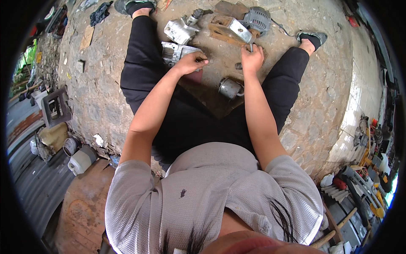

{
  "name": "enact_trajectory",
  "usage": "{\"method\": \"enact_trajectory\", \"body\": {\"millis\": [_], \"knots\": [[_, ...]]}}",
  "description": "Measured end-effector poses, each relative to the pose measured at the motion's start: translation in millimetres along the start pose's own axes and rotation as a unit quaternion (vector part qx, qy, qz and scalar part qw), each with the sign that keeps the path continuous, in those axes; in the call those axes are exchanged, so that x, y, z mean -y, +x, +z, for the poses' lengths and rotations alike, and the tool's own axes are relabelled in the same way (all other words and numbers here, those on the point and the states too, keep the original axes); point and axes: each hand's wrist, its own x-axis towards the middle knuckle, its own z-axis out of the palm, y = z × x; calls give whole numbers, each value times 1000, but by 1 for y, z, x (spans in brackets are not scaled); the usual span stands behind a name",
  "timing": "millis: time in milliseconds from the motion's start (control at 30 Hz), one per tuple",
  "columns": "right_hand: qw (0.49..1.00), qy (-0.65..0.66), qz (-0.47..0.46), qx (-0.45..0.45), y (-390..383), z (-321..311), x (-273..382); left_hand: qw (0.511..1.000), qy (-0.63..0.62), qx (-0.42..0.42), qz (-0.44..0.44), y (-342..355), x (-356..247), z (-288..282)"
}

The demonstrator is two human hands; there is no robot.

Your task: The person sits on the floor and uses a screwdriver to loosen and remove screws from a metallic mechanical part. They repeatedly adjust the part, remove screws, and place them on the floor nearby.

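Note:
Both hands are in front of me, between my spread legs and low over the ground. My left hand [192, 63] is closed, thumb against the fingers, beside a silver cast-metal housing [170, 54]; whatever it may pinch is too small to make out. Over to the right, my right hand [253, 59] grips a short grey metal rod [251, 48] that sticks up from its fingers. A small dark metal piece [238, 66] lies just left of that hand. Closer to me rests a silver metal cylinder [229, 87], near my right wrist.
Ahead lie another silver casting [179, 31], a rectangular metal block [232, 28] and a grey ribbed motor housing [257, 20]. My shoes stand at either side. A white plastic jug [82, 160] is at left; mixed tools and scrap [366, 156] line the right side.

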Motion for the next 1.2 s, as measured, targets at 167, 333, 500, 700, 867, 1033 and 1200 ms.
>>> {"method": "enact_trajectory", "body": {"millis": [167,333,500,700,867,1033,1200], "knots": [[1000,16,9,17,-3,0,-1,1000,4,-1,-11,1,1,0],[1000,21,7,1,-5,4,-3,999,42,0,-13,1,-4,-1],[999,26,-35,-32,-6,7,-9,997,74,-4,19,-4,-10,-4],[999,-9,-36,31,-7,0,-7,997,67,-41,10,-3,-5,-18],[999,-35,-42,-1,-8,-1,-5,996,62,-62,-12,-8,-20,-25],[999,-15,-22,36,0,-6,-10,992,85,-90,-21,-12,-26,-36],[998,-2,-32,48,3,-5,-15,991,39,-125,-28,-9,-23,-46]]}}
